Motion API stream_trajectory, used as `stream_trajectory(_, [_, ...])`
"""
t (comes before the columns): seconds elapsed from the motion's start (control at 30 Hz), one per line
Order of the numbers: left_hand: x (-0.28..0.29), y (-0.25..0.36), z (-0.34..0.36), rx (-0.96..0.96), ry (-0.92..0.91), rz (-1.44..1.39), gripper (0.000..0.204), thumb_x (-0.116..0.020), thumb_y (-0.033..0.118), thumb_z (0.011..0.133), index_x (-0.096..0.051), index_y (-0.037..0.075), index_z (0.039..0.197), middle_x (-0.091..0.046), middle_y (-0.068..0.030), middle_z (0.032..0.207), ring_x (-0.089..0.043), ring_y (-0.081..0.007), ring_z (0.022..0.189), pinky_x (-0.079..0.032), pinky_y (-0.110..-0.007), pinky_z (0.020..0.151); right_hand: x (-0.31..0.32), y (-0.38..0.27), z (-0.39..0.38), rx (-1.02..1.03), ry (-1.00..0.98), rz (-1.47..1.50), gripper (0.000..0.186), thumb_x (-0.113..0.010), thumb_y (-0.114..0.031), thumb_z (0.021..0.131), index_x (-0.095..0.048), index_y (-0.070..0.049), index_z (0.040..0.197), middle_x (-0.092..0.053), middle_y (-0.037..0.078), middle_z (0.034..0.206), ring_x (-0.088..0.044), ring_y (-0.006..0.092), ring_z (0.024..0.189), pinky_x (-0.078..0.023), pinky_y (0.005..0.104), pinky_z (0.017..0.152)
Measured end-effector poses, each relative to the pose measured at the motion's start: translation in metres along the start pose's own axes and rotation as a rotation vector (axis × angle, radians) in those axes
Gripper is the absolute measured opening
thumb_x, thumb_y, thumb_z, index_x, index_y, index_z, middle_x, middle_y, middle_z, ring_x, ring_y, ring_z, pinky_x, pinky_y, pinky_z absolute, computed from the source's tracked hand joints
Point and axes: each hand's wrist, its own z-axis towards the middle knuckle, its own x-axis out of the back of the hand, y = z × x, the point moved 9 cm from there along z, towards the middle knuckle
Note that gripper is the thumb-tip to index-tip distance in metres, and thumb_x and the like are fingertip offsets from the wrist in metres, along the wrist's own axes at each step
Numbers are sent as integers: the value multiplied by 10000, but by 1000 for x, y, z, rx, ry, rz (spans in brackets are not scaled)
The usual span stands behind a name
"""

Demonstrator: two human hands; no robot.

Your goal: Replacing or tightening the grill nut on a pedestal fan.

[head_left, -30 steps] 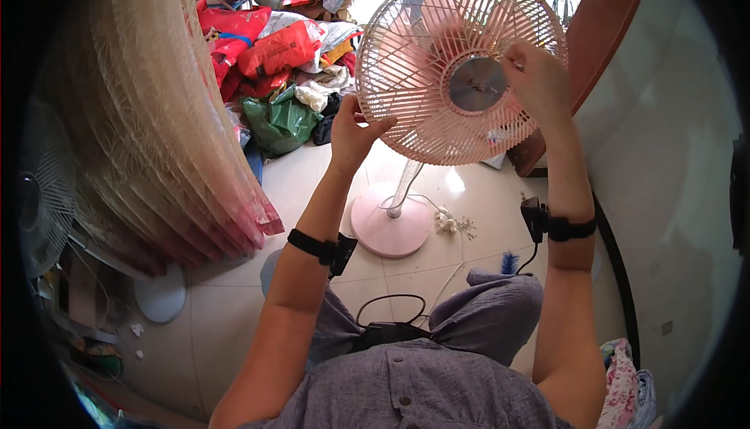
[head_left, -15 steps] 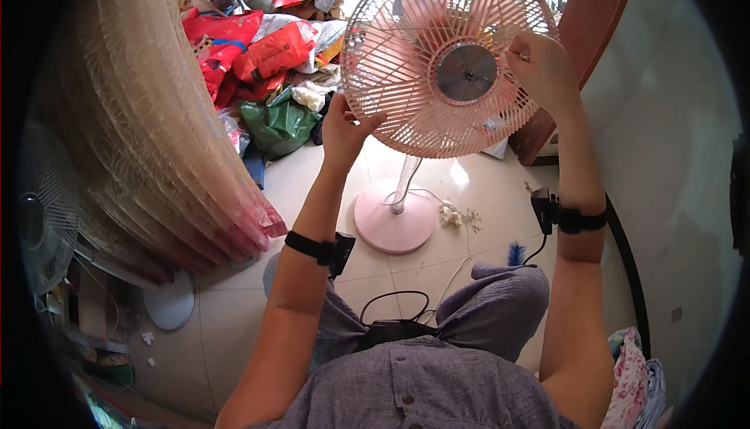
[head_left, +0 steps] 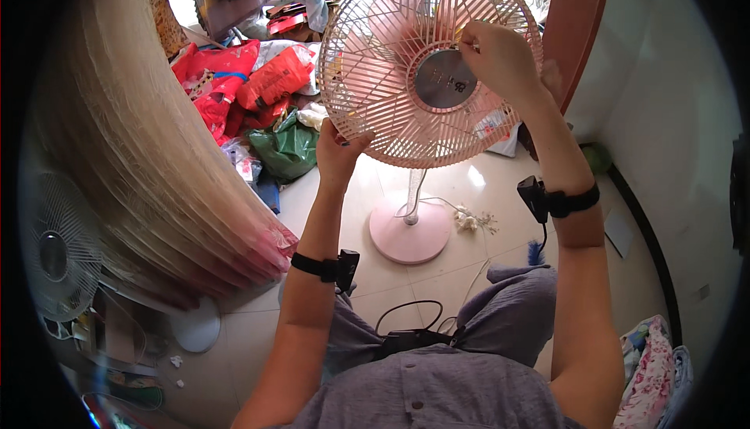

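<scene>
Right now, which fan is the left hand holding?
The pink fan: the left hand grips its edge. The other fan, the white one, is beside the curtain, untouched.

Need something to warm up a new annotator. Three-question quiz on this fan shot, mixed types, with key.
1. Which hand holds the lower-left rim of the pink fan?
2. True or false: the right hand is beside the grey centre disc, in front of the guard.
3. Fill in: the round pink base stands on the tiled ___.

Key: 1: left hand; 2: true; 3: floor.
</scene>
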Motion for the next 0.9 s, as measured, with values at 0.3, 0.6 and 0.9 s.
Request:
stream_trajectory(0.3, [-2,4,2,-20,-24,-24,467,-785,93,739,-498,18,1100,-622,-77,1023,-602,-146,925,-487,-290,823,34,24,-18,-92,24,-6,148,-635,-195,802,-660,-62,864,-666,109,787,-660,260,754,-503,378,693])
stream_trajectory(0.6, [-8,9,0,9,-64,-46,580,-797,105,735,-464,14,1201,-593,-80,1119,-587,-169,1013,-479,-307,881,2,16,-10,-56,97,72,115,-597,-174,753,-639,-70,776,-637,116,776,-626,310,758,-499,405,691])
stream_trajectory(0.9, [-5,1,2,29,-56,-44,634,-781,80,738,-431,15,1262,-561,-88,1191,-561,-184,1080,-447,-328,944,22,66,-42,-269,80,321,130,-674,-139,811,-649,-20,857,-639,70,721,-622,133,668,-487,287,634])
